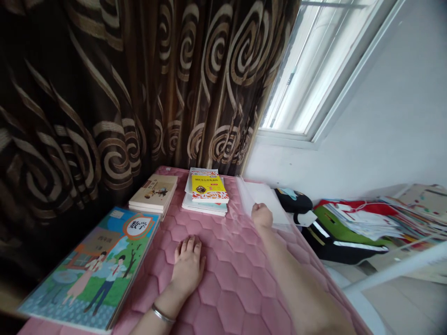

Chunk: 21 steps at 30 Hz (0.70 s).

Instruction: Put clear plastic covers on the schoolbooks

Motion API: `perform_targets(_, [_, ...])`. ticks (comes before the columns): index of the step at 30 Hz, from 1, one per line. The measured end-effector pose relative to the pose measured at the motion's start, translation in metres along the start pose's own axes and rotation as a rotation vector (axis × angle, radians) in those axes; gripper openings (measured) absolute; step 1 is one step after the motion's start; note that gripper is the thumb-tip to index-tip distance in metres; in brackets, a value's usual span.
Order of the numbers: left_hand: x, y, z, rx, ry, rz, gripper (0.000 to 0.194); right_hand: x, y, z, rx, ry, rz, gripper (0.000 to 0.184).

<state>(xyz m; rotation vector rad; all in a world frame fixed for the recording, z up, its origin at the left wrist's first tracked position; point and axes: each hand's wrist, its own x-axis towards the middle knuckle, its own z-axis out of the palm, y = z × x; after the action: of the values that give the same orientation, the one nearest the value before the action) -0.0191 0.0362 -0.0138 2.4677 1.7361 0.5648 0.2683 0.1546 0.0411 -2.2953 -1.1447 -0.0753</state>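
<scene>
R hand (261, 215) fisted on clear plastic sleeve (260, 197) at 1 o'clock; L hand (188, 264) flat, fingers apart, on pink mat (226, 279). Pull sleeve slow, keep L pressing so mat doesn't bunch.

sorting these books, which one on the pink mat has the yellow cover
The yellow book, topping the middle stack by the curtain. The beige book lies to its left; the big illustrated book lies nearest the camera.

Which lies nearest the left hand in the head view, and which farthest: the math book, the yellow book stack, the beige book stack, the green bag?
From the left hand, flat on the pink cover:
1. Math book, just to its left.
2. Beige book stack and yellow book stack, both ahead; too close to call.
3. Green bag, far right, off the table.
</scene>
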Motion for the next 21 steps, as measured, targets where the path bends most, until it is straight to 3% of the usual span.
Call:
perform_targets(3, [-0.001, 0.003, -0.002, -0.016, 0.014, -0.025, 0.040, -0.016, 0.001, -0.015, 0.026, 0.079, -0.070, 0.033])
perform_targets(6, [0.002, 0.003, -0.005, -0.102, 0.025, -0.075, 0.035, -0.057, 0.002, -0.029, 0.078, 0.126, -0.229, 0.028])
perform_targets(8, [0.006, 0.000, -0.007, -0.220, 0.038, -0.135, 0.033, -0.099, 0.001, -0.037, 0.180, 0.161, -0.507, 0.024])
perform_targets(10, [0.010, -0.005, -0.008, -0.364, 0.051, -0.216, 0.035, -0.148, -0.003, -0.046, 0.219, 0.125, -0.681, 0.020])
perform_targets(14, [0.014, -0.017, -0.005, -0.613, 0.098, -0.312, 0.039, -0.224, -0.016, -0.070, 0.160, -0.181, -0.764, 0.015])
perform_targets(16, [0.014, -0.019, -0.002, -0.627, 0.106, -0.295, 0.036, -0.235, -0.021, -0.082, 0.149, -0.352, -0.738, 0.020])
perform_targets(18, [0.014, -0.019, -0.001, -0.549, 0.084, -0.274, 0.034, -0.225, -0.020, -0.088, 0.187, -0.437, -0.645, 0.030])
perform_targets(21, [0.014, -0.017, 0.001, -0.417, 0.040, -0.264, 0.042, -0.192, -0.003, -0.080, 0.260, -0.379, -0.461, 0.041])
